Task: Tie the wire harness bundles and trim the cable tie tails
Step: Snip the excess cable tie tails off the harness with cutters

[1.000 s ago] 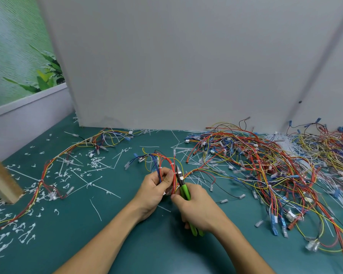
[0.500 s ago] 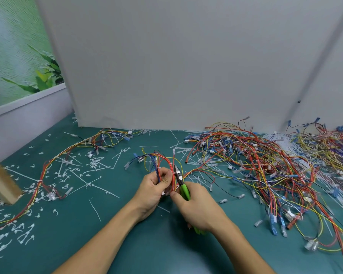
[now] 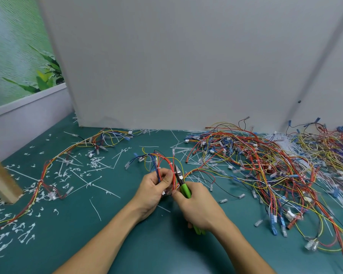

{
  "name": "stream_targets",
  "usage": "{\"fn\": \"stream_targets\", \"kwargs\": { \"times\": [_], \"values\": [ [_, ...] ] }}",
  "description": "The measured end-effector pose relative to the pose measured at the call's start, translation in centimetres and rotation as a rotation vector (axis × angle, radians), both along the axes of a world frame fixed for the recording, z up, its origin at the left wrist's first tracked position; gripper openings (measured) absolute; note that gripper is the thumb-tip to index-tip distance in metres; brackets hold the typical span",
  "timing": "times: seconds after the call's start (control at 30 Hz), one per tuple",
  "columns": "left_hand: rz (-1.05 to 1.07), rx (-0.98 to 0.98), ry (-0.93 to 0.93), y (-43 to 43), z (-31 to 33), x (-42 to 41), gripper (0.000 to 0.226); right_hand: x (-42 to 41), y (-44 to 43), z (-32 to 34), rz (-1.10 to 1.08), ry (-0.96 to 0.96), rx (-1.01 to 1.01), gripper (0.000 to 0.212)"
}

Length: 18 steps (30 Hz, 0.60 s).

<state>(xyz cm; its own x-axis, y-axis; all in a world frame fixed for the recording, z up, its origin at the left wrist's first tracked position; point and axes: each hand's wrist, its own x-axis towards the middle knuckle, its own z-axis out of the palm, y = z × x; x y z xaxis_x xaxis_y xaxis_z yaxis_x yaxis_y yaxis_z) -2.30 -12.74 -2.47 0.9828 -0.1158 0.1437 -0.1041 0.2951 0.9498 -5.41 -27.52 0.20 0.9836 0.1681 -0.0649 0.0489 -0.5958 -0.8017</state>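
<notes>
My left hand (image 3: 153, 189) grips a small wire harness (image 3: 162, 161) of red, blue and yellow wires just above the green table (image 3: 111, 240). My right hand (image 3: 199, 206) holds green-handled cutters (image 3: 183, 187), whose dark jaws point up against the red wires beside my left thumb. The right thumb and forefinger also touch the wires near a white cable tie. The tie's tail is hidden between my fingers.
A large tangle of harnesses (image 3: 265, 171) covers the right of the table. A long tied harness (image 3: 48, 175) runs along the left among cut white tie tails (image 3: 95, 163) and loose cable ties. A wooden post (image 3: 0, 180) stands at left, a grey panel (image 3: 186, 66) behind.
My right hand has slid up along the cutters toward the jaws. Both hands and the harness have stayed in about the same place.
</notes>
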Motion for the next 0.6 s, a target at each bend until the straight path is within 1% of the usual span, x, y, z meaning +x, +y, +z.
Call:
{"fn": "stream_targets", "kwargs": {
  "times": [0.13,0.27,0.3,0.5,0.6],
  "values": [
    [0.006,0.009,-0.003,0.14,-0.31,0.22,0.022,-0.03,-0.09,-0.06,0.010,-0.063,-0.035,0.030],
    [-0.006,0.005,0.021,0.21,-0.43,0.45,0.025,-0.27,-0.37,0.10,0.034,-0.096,-0.030,0.049],
    [-0.013,0.007,0.022,0.16,-0.39,0.42,0.027,-0.31,-0.46,0.09,0.042,-0.101,-0.032,0.051],
    [-0.008,-0.005,0.038,0.16,-0.43,0.51,0.031,-0.18,-0.29,-0.35,0.041,-0.158,-0.073,0.034],
    [-0.012,0.003,0.033,0.30,-0.71,0.64,0.033,-0.02,-0.14,-0.50,0.026,-0.161,-0.090,0.029]
  ]
}}
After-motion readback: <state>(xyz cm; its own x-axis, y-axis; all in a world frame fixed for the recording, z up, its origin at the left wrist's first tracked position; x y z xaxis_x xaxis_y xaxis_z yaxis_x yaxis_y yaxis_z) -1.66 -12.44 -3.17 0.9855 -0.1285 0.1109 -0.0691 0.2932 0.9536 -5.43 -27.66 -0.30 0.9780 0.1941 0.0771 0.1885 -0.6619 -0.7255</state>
